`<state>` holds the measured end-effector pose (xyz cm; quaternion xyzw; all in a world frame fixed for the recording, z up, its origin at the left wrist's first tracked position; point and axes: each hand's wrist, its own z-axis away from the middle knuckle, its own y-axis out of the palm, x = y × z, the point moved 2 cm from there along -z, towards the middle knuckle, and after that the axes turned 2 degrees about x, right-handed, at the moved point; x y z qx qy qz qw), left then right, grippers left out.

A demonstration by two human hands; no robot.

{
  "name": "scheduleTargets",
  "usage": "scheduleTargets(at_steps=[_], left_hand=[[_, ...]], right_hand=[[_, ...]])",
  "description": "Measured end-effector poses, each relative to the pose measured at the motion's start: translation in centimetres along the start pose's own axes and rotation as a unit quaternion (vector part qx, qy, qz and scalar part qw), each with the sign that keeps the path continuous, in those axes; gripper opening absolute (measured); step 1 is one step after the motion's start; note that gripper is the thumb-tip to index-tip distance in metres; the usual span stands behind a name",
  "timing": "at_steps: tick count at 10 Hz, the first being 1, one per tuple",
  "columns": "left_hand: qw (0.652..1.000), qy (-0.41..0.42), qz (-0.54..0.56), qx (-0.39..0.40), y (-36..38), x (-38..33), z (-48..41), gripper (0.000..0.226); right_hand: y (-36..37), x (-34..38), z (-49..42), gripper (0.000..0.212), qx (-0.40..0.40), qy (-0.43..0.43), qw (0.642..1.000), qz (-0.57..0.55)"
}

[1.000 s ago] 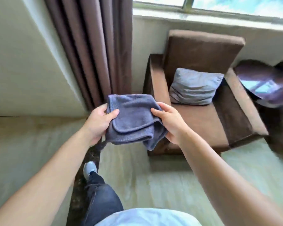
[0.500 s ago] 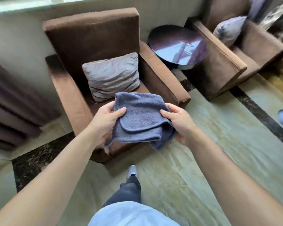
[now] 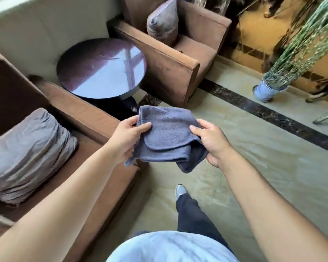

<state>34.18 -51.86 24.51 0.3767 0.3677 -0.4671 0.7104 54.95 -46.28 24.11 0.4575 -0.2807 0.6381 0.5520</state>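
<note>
A folded blue-grey cloth (image 3: 167,135) hangs in the air in front of me, held by both hands. My left hand (image 3: 126,138) grips its left edge, thumb on top and fingers underneath. On the right edge, my right hand (image 3: 210,141) holds it the same way, with the thumb lying over the fold. A loose corner of the cloth droops below my right hand.
A brown armchair (image 3: 80,114) with a grey cushion (image 3: 27,154) stands at the left. A round dark glossy side table (image 3: 100,67) sits beyond it, then a second brown armchair (image 3: 170,67) with a cushion (image 3: 163,21). A potted plant (image 3: 267,89) stands at the right on the marble floor (image 3: 254,167).
The view has swung to the right: the first armchair slid to the left edge, the round table and second armchair came to the centre. Both hands keep the same hold on the cloth.
</note>
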Motion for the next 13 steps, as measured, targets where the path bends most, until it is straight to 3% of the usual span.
scheduleTargets(at_steps=[2,3,6,8,11,13], left_hand=[[0.998,-0.045,0.033,-0.012,5.6,-4.2,-11.6,0.016],[0.997,-0.059,0.037,-0.023,5.1,-6.1,-16.4,0.025],[0.978,-0.059,0.065,-0.19,-5.2,-8.6,-39.0,0.037],[0.928,-0.097,0.043,-0.357,-13.5,-8.4,-51.0,0.038],[0.885,-0.162,0.073,-0.43,-23.3,-0.9,-61.7,0.056],[0.843,-0.263,0.017,-0.468,-23.7,-0.9,-61.3,0.081]], right_hand=[[-5.5,6.5,-13.3,0.019,0.014,0.045,0.999,0.024],[-4.7,9.6,-20.3,0.02,0.045,0.053,0.996,0.063],[6.3,12.5,-46.9,0.022,0.148,0.063,0.969,0.189],[16.4,9.3,-62.6,0.026,0.223,0.132,0.919,0.297],[23.7,-0.8,-77.5,0.022,0.244,0.198,0.862,0.397],[24.1,-0.5,-79.7,0.03,0.303,0.198,0.786,0.502]])
